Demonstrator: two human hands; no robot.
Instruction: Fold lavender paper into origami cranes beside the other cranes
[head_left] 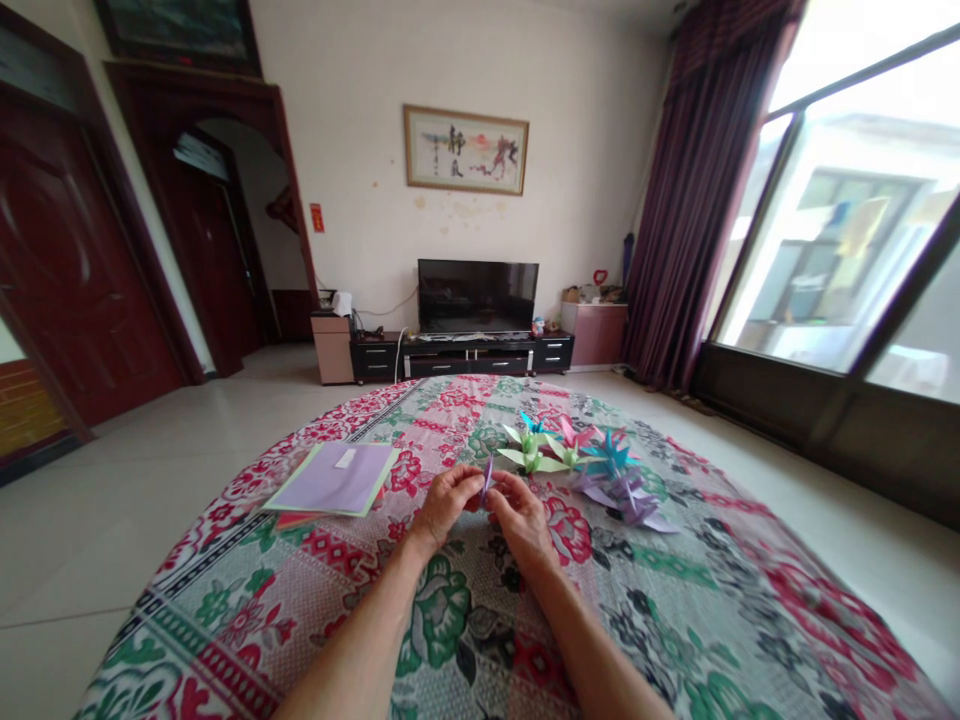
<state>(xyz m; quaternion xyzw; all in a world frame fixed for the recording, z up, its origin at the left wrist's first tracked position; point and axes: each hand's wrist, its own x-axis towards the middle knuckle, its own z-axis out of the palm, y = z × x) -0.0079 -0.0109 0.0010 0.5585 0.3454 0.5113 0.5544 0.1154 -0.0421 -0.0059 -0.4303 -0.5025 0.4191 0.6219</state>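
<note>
Between my two hands a small piece of folded purple paper point(487, 478) stands on edge above the tablecloth. My left hand point(451, 498) pinches it from the left, thumb and fingers pressed together. From the right, my right hand point(519, 508) closes on the same paper with its thumb and fingertips. The fingers hide the paper's lower part. Just beyond my right hand lie several folded paper cranes: light green point(534, 452), pink point(576, 436), blue point(613, 454) and purple point(636, 502).
A stack of coloured paper sheets point(330, 480), purple on top, lies to the left with a small white scrap point(346, 459) on it. The round table wears a flowered tablecloth point(442, 610). Beyond it stand a television point(478, 296) and a low black cabinet point(375, 358).
</note>
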